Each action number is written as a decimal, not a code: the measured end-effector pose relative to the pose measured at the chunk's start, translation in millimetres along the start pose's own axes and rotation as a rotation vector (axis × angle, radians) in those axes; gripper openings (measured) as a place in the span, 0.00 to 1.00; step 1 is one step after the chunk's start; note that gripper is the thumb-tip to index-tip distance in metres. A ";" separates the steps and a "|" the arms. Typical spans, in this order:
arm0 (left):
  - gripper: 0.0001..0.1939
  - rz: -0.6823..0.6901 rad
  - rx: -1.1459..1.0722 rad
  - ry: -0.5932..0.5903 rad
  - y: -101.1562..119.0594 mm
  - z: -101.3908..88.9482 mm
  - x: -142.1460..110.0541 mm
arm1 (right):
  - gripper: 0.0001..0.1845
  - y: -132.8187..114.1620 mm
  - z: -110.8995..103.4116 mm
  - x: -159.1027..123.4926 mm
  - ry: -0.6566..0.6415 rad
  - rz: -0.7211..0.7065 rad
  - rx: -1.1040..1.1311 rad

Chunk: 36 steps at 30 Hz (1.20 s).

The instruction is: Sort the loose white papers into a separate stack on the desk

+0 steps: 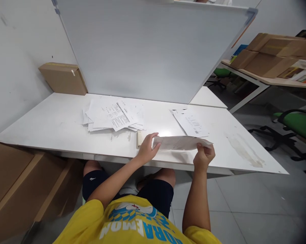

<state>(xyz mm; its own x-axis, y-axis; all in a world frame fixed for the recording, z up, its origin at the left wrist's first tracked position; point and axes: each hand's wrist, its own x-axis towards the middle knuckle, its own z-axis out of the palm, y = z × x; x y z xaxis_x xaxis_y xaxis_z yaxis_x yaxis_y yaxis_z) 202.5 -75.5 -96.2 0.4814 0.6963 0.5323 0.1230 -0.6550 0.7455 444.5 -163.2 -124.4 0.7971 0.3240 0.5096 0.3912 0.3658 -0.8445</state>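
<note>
A sheet of paper [178,143] is stretched between my hands above the front part of the white table [58,125]. My right hand [204,156] pinches its right end. At the other end, my left hand [148,148] has the paper's edge between thumb and fingers. Just behind the left hand lies a small cream-coloured object [139,137], partly covered by it. To the left spreads a messy pile of printed papers [112,113]. On the right is a smaller stack of printed sheets [189,122], lying at a slant.
A large whiteboard [147,47] stands along the table's back edge. A flat cardboard box [63,78] leans at the back left. Big cartons [23,179] stand on the floor at left. On the right are another table with boxes [274,54] and a green chair [297,125].
</note>
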 end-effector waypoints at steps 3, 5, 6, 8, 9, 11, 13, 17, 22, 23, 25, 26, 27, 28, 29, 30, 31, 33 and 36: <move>0.18 -0.024 0.004 -0.027 -4.3 7.5 -8.0 | 0.20 10.2 -2.1 -8.5 0.003 0.068 0.074; 0.18 -0.051 0.008 -0.062 -8.0 11.9 -12.6 | 0.22 15.1 -2.9 -15.5 -0.054 0.139 0.089; 0.19 -0.067 0.007 -0.076 -9.6 14.2 -14.2 | 0.23 16.7 -3.1 -18.6 -0.085 0.174 0.091; 0.19 -0.106 -0.007 -0.093 -10.9 18.7 -15.4 | 0.24 17.9 -3.7 -23.2 -0.122 0.224 0.094; 0.19 -0.130 -0.021 -0.097 -10.3 20.4 -15.4 | 0.23 17.2 -4.5 -24.5 -0.126 0.241 0.091; 0.17 -0.188 -0.051 -0.092 -5.9 21.8 -15.6 | 0.21 12.8 -9.1 -25.2 -0.123 0.273 0.074; 0.16 -0.245 -0.080 -0.085 2.2 19.2 -19.0 | 0.18 4.3 -19.4 -24.4 -0.139 0.323 0.028; 0.18 -0.347 -0.162 -0.086 16.9 0.9 -41.0 | 0.20 -18.9 -51.6 -26.2 -0.370 0.613 -0.121; 0.16 -0.433 -0.010 0.064 -5.8 -42.8 -47.4 | 0.26 -35.5 -64.4 -49.8 -0.564 0.956 -0.159; 0.14 -0.400 0.069 0.095 -15.7 -51.9 -40.3 | 0.27 -35.7 -61.3 -56.2 -0.572 0.990 -0.154; 0.14 -0.275 0.198 0.082 -35.8 -66.4 -21.6 | 0.27 -33.9 -53.2 -67.5 -0.579 1.031 -0.137; 0.15 -0.213 0.230 0.029 -44.6 -71.2 -12.0 | 0.27 -32.5 -49.1 -71.7 -0.579 1.036 -0.127; 0.16 -0.163 0.245 -0.034 -52.0 -74.3 -3.5 | 0.27 -31.2 -45.5 -74.8 -0.583 1.034 -0.117; 0.18 -0.128 0.249 -0.102 -57.7 -75.9 3.2 | 0.27 -30.2 -42.5 -76.6 -0.595 1.031 -0.110; 0.19 -0.108 0.247 -0.170 -61.9 -76.2 7.9 | 0.27 -29.7 -39.9 -77.3 -0.608 1.025 -0.107; 0.20 -0.100 0.245 -0.234 -64.7 -75.5 10.6 | 0.26 -29.8 -37.8 -77.1 -0.622 1.018 -0.110; 0.21 -0.100 0.248 -0.287 -66.5 -74.4 11.5 | 0.26 -30.3 -36.0 -76.1 -0.630 1.012 -0.118; 0.22 -0.110 0.260 -0.356 -67.8 -72.1 10.4 | 0.25 -32.3 -32.6 -73.0 -0.627 1.001 -0.140; 0.23 -0.137 0.260 -0.389 -67.3 -71.7 7.6 | 0.25 -34.7 -28.1 -69.1 -0.622 0.999 -0.147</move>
<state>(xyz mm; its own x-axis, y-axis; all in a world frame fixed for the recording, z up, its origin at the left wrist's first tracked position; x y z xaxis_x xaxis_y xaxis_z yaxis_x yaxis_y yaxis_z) 135.7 -5.0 -113.6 0.7281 0.6523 0.2106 0.3966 -0.6514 0.6468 388.7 -222.8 -135.0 0.4350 0.7924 -0.4277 -0.1958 -0.3804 -0.9039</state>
